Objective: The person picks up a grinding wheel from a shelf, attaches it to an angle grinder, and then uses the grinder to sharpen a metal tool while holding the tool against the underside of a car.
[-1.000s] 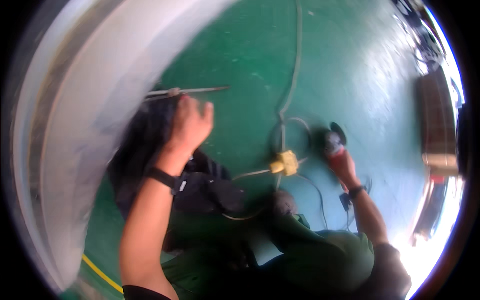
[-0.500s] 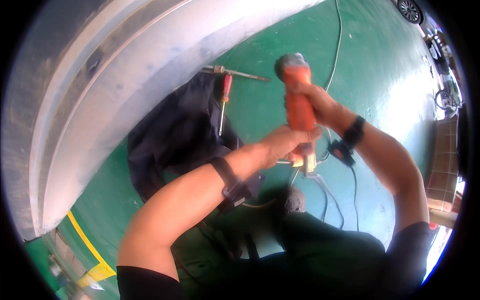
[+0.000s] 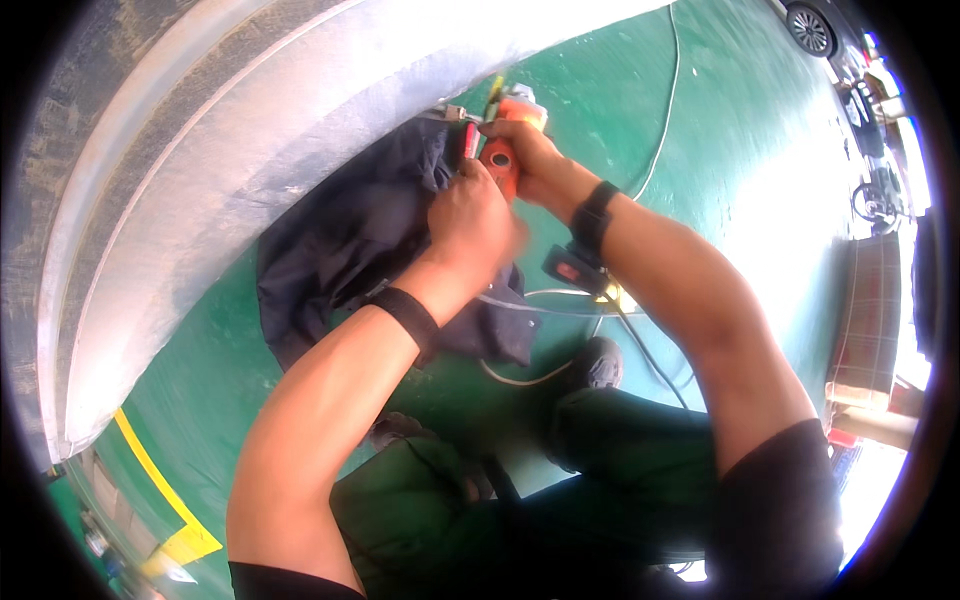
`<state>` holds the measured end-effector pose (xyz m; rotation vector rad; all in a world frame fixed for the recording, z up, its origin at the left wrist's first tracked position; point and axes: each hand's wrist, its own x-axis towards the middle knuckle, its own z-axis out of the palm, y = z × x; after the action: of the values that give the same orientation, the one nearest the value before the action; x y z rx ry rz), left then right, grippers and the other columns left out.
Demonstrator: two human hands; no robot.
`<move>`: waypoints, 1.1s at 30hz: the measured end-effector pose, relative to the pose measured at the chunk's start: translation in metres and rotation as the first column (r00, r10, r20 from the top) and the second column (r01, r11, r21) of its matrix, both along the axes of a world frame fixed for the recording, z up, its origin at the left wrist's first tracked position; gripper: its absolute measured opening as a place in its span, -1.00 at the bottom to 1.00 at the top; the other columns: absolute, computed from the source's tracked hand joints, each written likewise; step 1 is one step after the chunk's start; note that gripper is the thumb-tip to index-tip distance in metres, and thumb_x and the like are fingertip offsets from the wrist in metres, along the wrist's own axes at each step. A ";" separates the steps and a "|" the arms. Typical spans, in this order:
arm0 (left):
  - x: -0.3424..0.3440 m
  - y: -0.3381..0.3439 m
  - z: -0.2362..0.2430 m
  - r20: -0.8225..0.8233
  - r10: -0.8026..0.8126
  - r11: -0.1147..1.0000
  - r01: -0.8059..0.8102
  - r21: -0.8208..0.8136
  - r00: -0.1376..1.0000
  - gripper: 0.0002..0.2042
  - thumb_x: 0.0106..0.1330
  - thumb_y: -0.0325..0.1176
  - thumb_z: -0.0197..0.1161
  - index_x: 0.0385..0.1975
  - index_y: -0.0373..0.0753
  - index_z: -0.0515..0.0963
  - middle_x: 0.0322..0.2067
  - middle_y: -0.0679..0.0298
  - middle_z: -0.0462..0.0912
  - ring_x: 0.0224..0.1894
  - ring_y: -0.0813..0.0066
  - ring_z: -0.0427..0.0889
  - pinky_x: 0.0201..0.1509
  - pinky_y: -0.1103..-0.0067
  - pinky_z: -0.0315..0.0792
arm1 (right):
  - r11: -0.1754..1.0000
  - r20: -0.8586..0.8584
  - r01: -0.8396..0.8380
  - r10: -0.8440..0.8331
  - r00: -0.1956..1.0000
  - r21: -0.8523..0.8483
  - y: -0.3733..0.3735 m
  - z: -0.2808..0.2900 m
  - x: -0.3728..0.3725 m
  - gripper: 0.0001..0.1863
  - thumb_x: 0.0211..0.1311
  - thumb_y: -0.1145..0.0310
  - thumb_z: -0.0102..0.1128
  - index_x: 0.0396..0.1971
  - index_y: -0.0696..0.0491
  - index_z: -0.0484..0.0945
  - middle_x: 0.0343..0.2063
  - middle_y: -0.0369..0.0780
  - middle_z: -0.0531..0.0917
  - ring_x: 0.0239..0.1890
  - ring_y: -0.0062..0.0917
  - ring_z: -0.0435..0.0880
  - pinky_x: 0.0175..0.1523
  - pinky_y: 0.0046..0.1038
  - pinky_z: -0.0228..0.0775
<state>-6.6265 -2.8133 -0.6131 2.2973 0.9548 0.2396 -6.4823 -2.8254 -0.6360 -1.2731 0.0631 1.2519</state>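
An orange power tool, likely an angle grinder (image 3: pixel 505 150), is held up in front of me over a dark blue cloth (image 3: pixel 375 240). My right hand (image 3: pixel 530 160) grips its body from the right. My left hand (image 3: pixel 472 222) is closed on its near end from below. Thin rod-like tools with red and yellow handles (image 3: pixel 478 125) lie on the cloth just behind the grinder. Both wrists wear black bands. A grey cable (image 3: pixel 560 310) runs from the tool down past my knees.
A large curved grey metal surface (image 3: pixel 200 180) fills the upper left. The floor (image 3: pixel 720 150) is green, with a yellow line (image 3: pixel 160 490) at the lower left. A cord (image 3: pixel 665 110) trails away at the top. My green-trousered legs (image 3: pixel 600 470) are folded below. Vehicles stand at the far right edge.
The grinder has moved up and left, close to the metal surface and over the cloth. My left hand, earlier reaching toward it, now grips its near end.
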 end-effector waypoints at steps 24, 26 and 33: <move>-0.045 0.005 0.023 -0.068 0.559 0.162 -0.189 -0.968 0.826 -0.72 0.49 -0.30 0.10 0.04 -0.33 0.53 -0.19 0.26 0.66 -0.18 0.43 0.65 -0.20 0.55 0.46 | 0.905 -0.272 -0.222 0.331 0.904 0.363 0.057 -0.054 0.004 -0.74 0.08 0.27 0.27 -0.35 0.06 0.42 -0.49 -0.10 0.53 -0.44 -0.24 0.58 -0.25 -0.13 0.54; -0.047 0.008 0.021 -0.084 0.565 0.110 -0.176 -0.978 0.821 -0.73 0.49 -0.32 0.09 0.05 -0.32 0.53 -0.20 0.27 0.66 -0.19 0.45 0.64 -0.22 0.56 0.44 | 0.907 -0.327 -0.203 0.331 0.885 0.368 0.059 -0.052 0.003 -0.76 0.03 0.33 0.27 -0.36 0.08 0.42 -0.50 -0.10 0.56 -0.47 -0.24 0.59 -0.26 -0.11 0.56; -0.046 0.006 0.015 -0.085 0.585 0.133 -0.200 -0.971 0.806 -0.77 0.41 -0.32 0.18 -0.04 -0.28 0.54 -0.26 0.31 0.65 -0.23 0.51 0.63 -0.23 0.57 0.42 | 0.919 -0.245 -0.273 0.345 0.906 0.284 0.065 -0.051 -0.001 -0.81 0.13 0.32 0.23 -0.37 0.05 0.42 -0.52 -0.12 0.53 -0.49 -0.29 0.56 -0.27 -0.13 0.55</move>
<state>-6.6723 -2.8077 -0.5977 0.7325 1.0835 0.1565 -6.4829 -2.7608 -0.6872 -0.8990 -0.0866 1.6653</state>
